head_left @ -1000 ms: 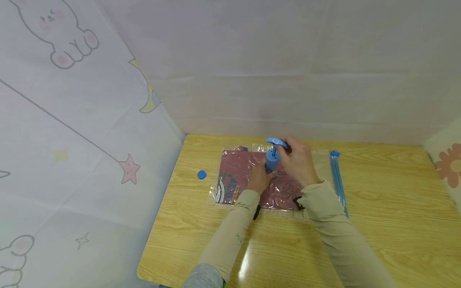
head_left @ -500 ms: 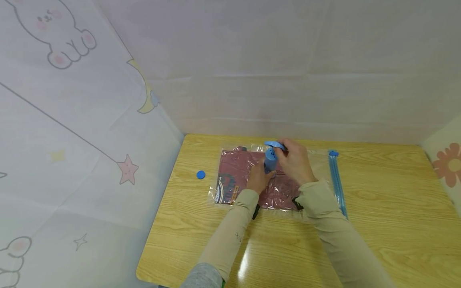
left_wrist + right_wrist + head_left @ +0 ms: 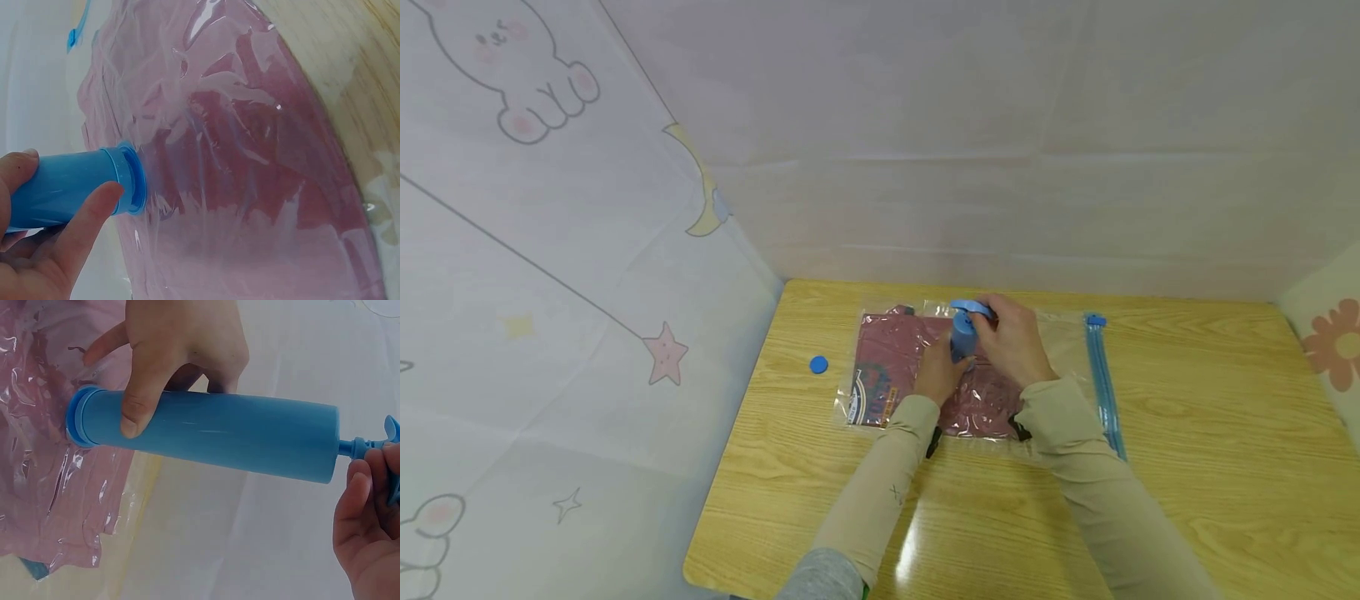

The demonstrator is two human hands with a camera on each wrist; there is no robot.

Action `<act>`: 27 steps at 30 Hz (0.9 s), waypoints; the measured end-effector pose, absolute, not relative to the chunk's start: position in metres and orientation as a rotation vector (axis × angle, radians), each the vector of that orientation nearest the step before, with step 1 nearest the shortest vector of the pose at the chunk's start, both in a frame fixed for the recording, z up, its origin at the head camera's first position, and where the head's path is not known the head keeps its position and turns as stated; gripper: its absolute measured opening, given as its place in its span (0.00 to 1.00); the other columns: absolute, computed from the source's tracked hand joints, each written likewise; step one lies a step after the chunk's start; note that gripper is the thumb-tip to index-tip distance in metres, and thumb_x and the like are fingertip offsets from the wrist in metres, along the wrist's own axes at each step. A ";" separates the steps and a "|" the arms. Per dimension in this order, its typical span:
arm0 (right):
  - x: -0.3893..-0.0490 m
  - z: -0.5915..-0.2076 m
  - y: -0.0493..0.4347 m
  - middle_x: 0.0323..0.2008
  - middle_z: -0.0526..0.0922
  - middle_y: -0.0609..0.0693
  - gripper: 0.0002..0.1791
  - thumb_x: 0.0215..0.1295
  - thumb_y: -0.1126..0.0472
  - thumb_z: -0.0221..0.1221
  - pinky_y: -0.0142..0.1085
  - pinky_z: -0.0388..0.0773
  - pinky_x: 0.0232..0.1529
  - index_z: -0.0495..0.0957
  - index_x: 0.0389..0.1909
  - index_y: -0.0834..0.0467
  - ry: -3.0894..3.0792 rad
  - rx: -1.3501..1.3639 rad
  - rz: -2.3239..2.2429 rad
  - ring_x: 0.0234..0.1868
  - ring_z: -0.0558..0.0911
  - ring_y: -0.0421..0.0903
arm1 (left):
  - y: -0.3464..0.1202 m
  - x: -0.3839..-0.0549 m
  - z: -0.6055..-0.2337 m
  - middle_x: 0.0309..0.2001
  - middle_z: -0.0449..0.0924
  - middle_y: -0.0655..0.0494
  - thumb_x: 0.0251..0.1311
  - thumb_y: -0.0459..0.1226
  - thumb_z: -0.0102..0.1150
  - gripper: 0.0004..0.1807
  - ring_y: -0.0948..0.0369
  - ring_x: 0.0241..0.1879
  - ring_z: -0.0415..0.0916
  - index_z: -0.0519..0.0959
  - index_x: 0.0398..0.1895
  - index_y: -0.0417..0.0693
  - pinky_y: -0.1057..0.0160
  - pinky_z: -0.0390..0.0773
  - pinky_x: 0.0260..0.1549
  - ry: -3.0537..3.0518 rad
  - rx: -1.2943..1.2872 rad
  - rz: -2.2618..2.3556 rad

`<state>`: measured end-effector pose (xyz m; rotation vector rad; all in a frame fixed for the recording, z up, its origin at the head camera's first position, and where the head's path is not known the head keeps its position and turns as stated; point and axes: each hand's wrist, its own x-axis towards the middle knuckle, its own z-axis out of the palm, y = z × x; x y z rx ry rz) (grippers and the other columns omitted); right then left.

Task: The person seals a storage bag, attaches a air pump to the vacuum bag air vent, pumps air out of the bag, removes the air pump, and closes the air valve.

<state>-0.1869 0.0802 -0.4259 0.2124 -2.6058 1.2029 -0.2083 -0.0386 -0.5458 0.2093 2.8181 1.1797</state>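
Note:
A blue hand pump [image 3: 964, 335] stands on a clear vacuum storage bag [image 3: 1066, 340], its lower end against a blue valve ring [image 3: 139, 178]. Folded inside the bag lies a dark pink garment [image 3: 883, 337] with a printed patch at its near left corner. My left hand [image 3: 938, 372] grips the lower part of the pump's barrel, fingers and thumb around it. With my right hand [image 3: 1013, 337] I hold the pump's handle [image 3: 972, 307] at the top. In the right wrist view a short piece of the rod [image 3: 345, 448] shows between barrel and handle.
A round blue cap [image 3: 818, 364] lies on the wooden table [image 3: 775, 450] left of the bag. Along the bag's right end runs a blue zip strip [image 3: 1103, 375] with a slider [image 3: 1097, 320] at its far end. A pale sheet [image 3: 925, 150] hangs behind the table.
My right hand has lowered the handle toward the barrel, so less of the rod shows than a second ago. The left hand keeps its hold on the barrel.

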 end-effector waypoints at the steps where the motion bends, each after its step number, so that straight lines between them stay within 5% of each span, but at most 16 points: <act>1: -0.187 -0.426 0.080 0.37 0.84 0.62 0.09 0.67 0.65 0.57 0.43 0.76 0.33 0.79 0.43 0.66 -2.614 0.205 1.204 0.32 0.80 0.53 | -0.038 -0.208 -0.546 0.50 0.83 0.44 0.57 0.41 0.67 0.27 0.51 0.50 0.82 0.72 0.59 0.44 0.56 0.81 0.50 2.820 0.208 1.176; 19: -0.186 -0.433 0.079 0.39 0.81 0.61 0.11 0.67 0.64 0.56 0.43 0.76 0.35 0.79 0.45 0.66 -2.631 0.170 1.234 0.34 0.79 0.54 | -0.039 -0.210 -0.548 0.51 0.83 0.45 0.58 0.39 0.66 0.27 0.51 0.51 0.82 0.71 0.61 0.47 0.56 0.80 0.52 2.785 0.189 1.200; 27: -0.183 -0.446 0.079 0.53 0.70 0.63 0.28 0.63 0.55 0.63 0.50 0.77 0.46 0.70 0.59 0.65 -2.663 0.083 1.347 0.48 0.74 0.59 | -0.040 -0.209 -0.552 0.52 0.82 0.43 0.59 0.42 0.65 0.29 0.50 0.52 0.81 0.69 0.62 0.46 0.54 0.80 0.52 2.819 0.214 1.136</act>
